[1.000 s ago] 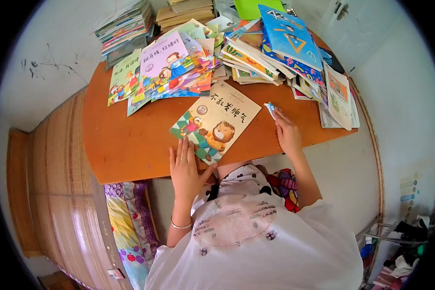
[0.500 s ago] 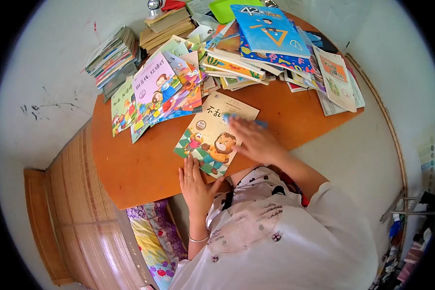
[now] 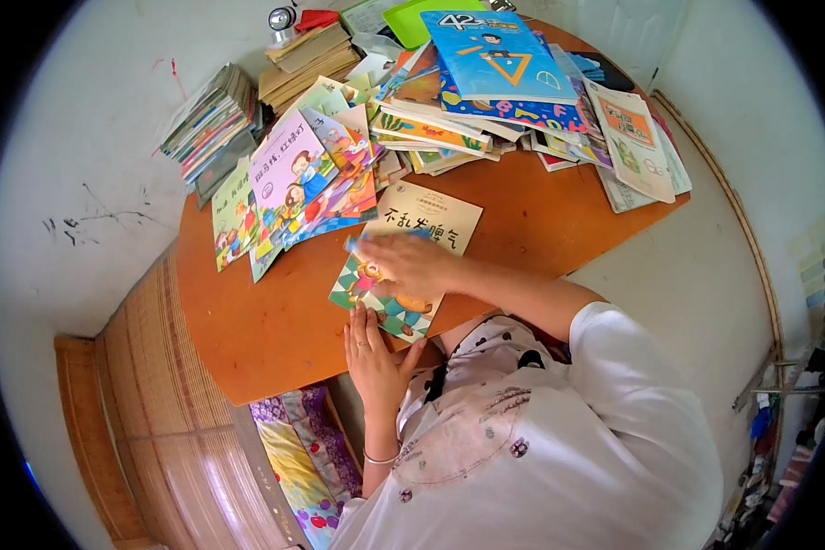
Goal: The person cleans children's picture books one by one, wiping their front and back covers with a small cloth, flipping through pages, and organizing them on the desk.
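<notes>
A cream picture book (image 3: 454, 213) with cartoon animals and Chinese characters on its cover lies closed and slanted at the table's near edge. My right hand (image 3: 411, 264) is over the middle of the cover, pressing a blue cloth (image 3: 350, 244) against it. Only scraps of the cloth show past the fingers, and motion blurs it slightly. At the book's lower left edge rests my left hand (image 3: 376, 359), fingers stretched out flat and touching the cover's corner. Part of the cover picture is hidden beneath my right hand.
On the orange-brown wooden table (image 3: 247, 339), several picture books (image 3: 289, 174) fan out at the left. Behind the cream book is a messy pile topped by a blue book (image 3: 500, 60). More books (image 3: 628, 137) lie at the right; a stack (image 3: 215, 119) stands at the back left.
My right hand has swept left across the cover with the blue cloth, uncovering more of the title. My left hand stays at the book's lower corner. The view has shifted slightly.
</notes>
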`<state>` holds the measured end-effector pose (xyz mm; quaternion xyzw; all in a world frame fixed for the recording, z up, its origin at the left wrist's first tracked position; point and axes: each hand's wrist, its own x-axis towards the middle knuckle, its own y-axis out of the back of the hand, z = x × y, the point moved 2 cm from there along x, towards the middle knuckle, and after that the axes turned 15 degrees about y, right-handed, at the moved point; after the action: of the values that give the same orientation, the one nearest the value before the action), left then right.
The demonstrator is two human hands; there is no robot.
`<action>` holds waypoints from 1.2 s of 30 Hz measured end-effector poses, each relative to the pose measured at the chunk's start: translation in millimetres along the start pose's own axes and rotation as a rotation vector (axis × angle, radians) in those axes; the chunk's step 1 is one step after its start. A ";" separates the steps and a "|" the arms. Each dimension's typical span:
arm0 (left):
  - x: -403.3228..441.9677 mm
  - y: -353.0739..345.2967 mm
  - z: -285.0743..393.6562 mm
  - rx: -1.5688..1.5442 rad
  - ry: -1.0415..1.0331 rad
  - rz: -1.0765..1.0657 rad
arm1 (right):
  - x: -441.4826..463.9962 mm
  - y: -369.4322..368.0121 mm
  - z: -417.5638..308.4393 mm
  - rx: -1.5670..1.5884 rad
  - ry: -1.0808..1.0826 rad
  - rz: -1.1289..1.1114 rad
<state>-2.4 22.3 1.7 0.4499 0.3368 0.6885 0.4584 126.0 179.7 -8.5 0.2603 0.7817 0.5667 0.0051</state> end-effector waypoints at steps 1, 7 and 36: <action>0.6 0.3 0.2 -0.001 -0.002 0.001 | 1.4 11.7 14.4 0.048 -0.166 -0.053; -1.5 -0.9 0.0 -0.007 -0.008 0.016 | -4.0 9.5 39.0 -0.188 -0.277 0.139; -2.8 1.5 2.8 0.004 0.034 -0.008 | -89.1 20.5 -43.9 0.088 -0.217 0.057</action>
<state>0.2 19.3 3.2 0.4379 0.3479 0.6934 0.4544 198.0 108.6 -0.1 0.3422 0.7930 0.5001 0.0621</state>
